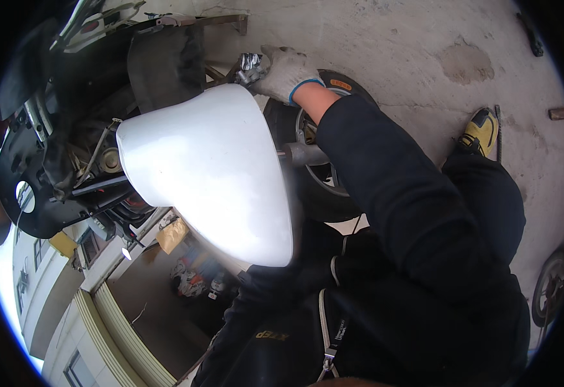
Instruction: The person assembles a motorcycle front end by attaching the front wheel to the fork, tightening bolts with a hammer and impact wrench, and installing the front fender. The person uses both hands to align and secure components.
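Note:
A large, glossy white curved shell, shaped like a mudguard, fills the middle of the view in front of a vehicle's open frame. Past its far right edge reaches my right hand, in a pale work glove with a blue cuff. Its fingers are bent around or against a crinkled, shiny silver patch whose kind I cannot make out. Below that hand stands a black-tyred wheel with a grey hub, partly covered by the shell and my sleeve. My left sleeve runs up toward the shell's lower edge; my left hand is hidden.
At left is the vehicle's dark frame with rods and cables, and a black flap hangs above the shell. Concrete floor lies at right, with my yellow shoe on it. Another wheel is at the right rim.

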A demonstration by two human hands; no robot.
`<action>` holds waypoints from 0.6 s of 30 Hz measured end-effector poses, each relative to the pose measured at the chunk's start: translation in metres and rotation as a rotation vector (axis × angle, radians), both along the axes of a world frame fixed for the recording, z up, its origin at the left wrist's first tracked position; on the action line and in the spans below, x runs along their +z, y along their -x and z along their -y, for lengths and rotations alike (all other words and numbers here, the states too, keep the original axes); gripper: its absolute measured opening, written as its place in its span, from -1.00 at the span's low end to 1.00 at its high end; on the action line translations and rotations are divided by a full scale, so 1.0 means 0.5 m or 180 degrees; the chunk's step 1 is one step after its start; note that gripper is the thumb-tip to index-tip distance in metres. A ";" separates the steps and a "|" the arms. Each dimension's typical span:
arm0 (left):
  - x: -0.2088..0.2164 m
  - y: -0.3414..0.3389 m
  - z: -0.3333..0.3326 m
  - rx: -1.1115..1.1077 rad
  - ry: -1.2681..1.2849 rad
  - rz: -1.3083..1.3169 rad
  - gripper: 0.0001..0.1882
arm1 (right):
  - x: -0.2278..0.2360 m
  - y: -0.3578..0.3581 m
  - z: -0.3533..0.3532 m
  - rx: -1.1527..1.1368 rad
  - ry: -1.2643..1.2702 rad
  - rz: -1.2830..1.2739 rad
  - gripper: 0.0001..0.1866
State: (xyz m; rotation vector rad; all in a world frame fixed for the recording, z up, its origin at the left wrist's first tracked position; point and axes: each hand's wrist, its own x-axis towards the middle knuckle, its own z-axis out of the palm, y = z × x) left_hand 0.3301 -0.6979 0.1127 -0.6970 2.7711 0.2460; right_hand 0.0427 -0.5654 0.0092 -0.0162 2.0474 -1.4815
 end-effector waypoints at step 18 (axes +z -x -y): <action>0.013 0.009 -0.027 0.0123 -0.0164 -0.0037 -0.52 | -0.043 0.068 0.054 0.1366 -0.0017 -0.1604 -0.71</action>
